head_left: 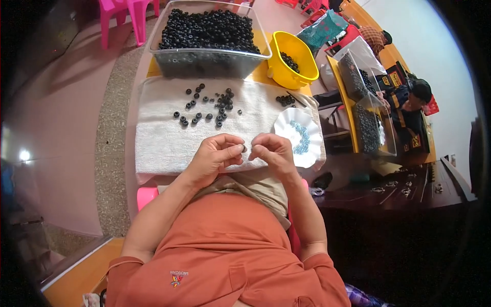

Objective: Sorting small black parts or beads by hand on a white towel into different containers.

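Note:
Close over the near edge of a white towel [163, 148], my left hand [212, 156] pinches a small black bead [244, 148] between thumb and fingertips. Facing it, a short gap away, my right hand [273, 151] is closed with thumb and forefinger together. Whatever those right fingertips hold, if anything, is too small to make out. Loose round black beads [223, 105], some showing holes, lie scattered on the towel beyond my hands. Beside my right hand sits a white fluted dish [313, 125] with tiny pale-blue pieces [300, 138] in it.
A clear plastic bin [204, 64] heaped with black beads stands at the back, beside a yellow tub [302, 48] holding some more. A small bead cluster [285, 100] lies above the dish. Rightward, another person [409, 110] works at clear bins [367, 128]. Pink stools [128, 13] stand far left.

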Tool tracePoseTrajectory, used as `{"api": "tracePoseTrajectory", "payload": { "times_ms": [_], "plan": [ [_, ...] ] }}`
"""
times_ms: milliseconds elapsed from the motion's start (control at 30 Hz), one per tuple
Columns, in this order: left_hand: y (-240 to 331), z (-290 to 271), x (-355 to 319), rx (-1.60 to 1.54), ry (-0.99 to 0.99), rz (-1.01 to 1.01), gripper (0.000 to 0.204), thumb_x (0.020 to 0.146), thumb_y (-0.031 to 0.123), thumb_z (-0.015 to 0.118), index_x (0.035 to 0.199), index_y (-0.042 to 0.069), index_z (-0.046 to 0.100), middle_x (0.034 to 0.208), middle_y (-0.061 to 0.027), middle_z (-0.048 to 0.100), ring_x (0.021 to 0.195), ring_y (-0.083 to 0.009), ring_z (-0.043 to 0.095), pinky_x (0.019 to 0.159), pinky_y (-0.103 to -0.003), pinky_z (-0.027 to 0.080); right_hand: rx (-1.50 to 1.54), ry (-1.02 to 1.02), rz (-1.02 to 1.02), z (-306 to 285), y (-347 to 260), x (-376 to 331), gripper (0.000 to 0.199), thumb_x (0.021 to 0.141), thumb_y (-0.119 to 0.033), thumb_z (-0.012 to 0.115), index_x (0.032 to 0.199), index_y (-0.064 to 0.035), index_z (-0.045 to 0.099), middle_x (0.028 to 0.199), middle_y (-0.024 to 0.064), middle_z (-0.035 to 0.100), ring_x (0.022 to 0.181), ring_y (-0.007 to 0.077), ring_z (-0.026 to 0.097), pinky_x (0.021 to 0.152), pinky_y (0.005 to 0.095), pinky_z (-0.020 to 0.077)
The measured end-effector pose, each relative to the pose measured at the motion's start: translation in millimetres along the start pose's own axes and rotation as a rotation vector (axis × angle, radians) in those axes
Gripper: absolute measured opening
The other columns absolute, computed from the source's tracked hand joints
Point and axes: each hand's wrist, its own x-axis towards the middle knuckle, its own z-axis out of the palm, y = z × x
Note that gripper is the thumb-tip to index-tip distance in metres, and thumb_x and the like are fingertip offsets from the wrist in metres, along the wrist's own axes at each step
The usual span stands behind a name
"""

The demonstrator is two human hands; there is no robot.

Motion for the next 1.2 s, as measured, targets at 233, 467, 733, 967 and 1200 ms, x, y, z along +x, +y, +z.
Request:
{"api": "tracePoseTrajectory", "payload": {
  "times_ms": [233, 467, 733, 967, 1200],
  "plan": [
    [1.6, 3.3, -1.6, 0.02, -0.02, 0.002, 0.016, 0.092, 0.008, 0.066, 0.106, 0.003, 0.059, 0.098, -0.006, 0.065, 0.082, -0.0142, 0.066, 0.076, -0.028, 0.058, -0.103, 0.024, -0.132, 20.7, 6.9, 2.0, 0.01, 0.091, -0.002, 0.065, 0.099, 0.0035, 0.064, 0.09, 0.0067, 0.065, 0.083, 0.0131, 0.062, 0.072, 0.0262, 0.0522],
    [0.1, 1.7, -1.1, -0.053, -0.006, -0.041, 0.015, 0.09, 0.007, 0.068, 0.101, 0.004, 0.058, 0.096, -0.0045, 0.065, 0.082, -0.0139, 0.066, 0.076, -0.028, 0.058, -0.606, 0.233, -0.564, 36.0, 2.9, -8.1, 0.02, 0.081, 0.013, 0.064, 0.096, 0.0008, 0.066, 0.088, 0.0103, 0.068, 0.081, 0.0191, 0.064, 0.072, 0.0282, 0.05],
    [-1.8, 5.1, -2.3, -0.07, 0.051, -0.07, 0.014, 0.09, 0.011, 0.069, 0.099, 0.004, 0.061, 0.091, -0.0029, 0.065, 0.079, -0.0133, 0.065, 0.076, -0.027, 0.058, -0.691, 0.316, -0.711, 44.4, 8.2, -12.2, 0.02, 0.083, 0.011, 0.065, 0.1, 0.0004, 0.065, 0.091, 0.0137, 0.069, 0.081, 0.0223, 0.066, 0.071, 0.0295, 0.0516],
    [-5.2, 6.0, -1.6, -0.105, 0.07, -0.061, 0.012, 0.092, 0.013, 0.067, 0.1, 0.005, 0.062, 0.089, -0.0021, 0.065, 0.08, -0.0117, 0.064, 0.075, -0.028, 0.058, -0.588, 0.319, -0.614, 42.2, 12.7, -13.9, 0.02, 0.085, 0.011, 0.063, 0.102, 0.0015, 0.063, 0.092, 0.0145, 0.068, 0.083, 0.0232, 0.066, 0.073, 0.0295, 0.0516],
    [-6.9, 2.5, -0.1, -0.22, 0.106, -0.049, 0.012, 0.093, 0.012, 0.066, 0.103, 0.006, 0.062, 0.091, -0.002, 0.065, 0.083, -0.0113, 0.064, 0.081, -0.029, 0.056, -0.741, 0.273, -0.685, 47.0, 10.1, -16.1, 0.022, 0.086, 0.01, 0.062, 0.106, 0.0008, 0.061, 0.098, 0.0159, 0.069, 0.085, 0.0251, 0.067, 0.075, 0.0306, 0.0527]
  ]
}}
